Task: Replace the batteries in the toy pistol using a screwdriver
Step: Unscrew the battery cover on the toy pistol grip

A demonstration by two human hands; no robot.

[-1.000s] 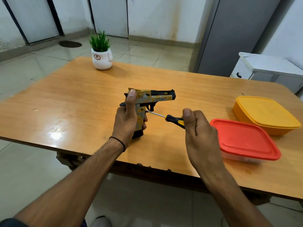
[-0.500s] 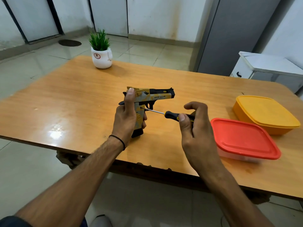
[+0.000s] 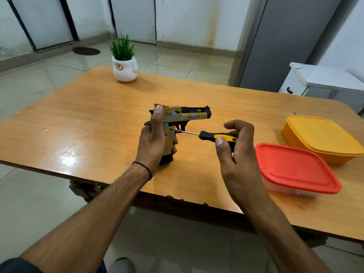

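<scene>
The toy pistol (image 3: 177,123) stands grip-down on the tabletop (image 3: 88,123), muzzle pointing right, with the left hand (image 3: 153,142) wrapped round its grip. The right hand (image 3: 236,146) pinches the screwdriver (image 3: 212,135) handle just right, tip touching the grip.

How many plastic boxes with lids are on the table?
2. The red-lidded box sits near the front edge at the right; the yellow box is behind it, farther right.

Red box (image 3: 295,168) — near right hand (image 3: 236,154)
</scene>
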